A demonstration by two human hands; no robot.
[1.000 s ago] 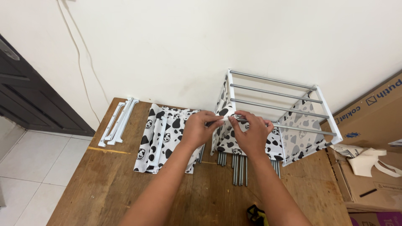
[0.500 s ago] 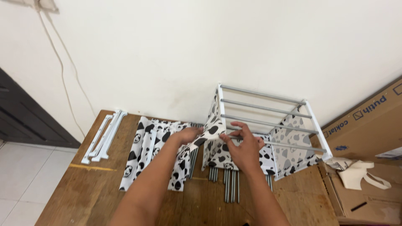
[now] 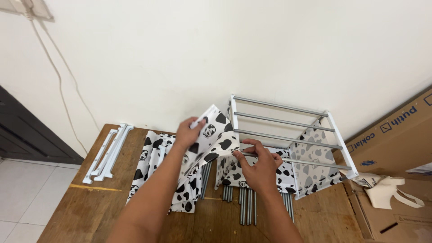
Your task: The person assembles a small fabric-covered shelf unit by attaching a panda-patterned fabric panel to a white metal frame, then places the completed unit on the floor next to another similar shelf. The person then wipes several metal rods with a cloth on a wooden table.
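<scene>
A white rack frame (image 3: 340, 141) with grey metal rods (image 3: 283, 106) across its top stands on a wooden table (image 3: 81, 209). Black-and-white cow-print fabric (image 3: 219, 134) is draped from it. My left hand (image 3: 189, 132) lifts one edge of that fabric up and to the left. My right hand (image 3: 259, 163) pinches the fabric's lower edge beside a rod of the frame. More folded cow-print fabric (image 3: 150, 162) lies flat under my left forearm.
Loose grey rods (image 3: 248, 208) lie on the table below the frame. White plastic side rails (image 3: 108, 152) rest at the table's left end. A cardboard box (image 3: 396, 130) and white plastic parts (image 3: 390, 191) sit to the right. A wall stands close behind.
My left hand has raised the fabric edge higher and pulled it left, spreading the sheet open. My right hand has stayed near the frame's rod. The camera view has tilted slightly.
</scene>
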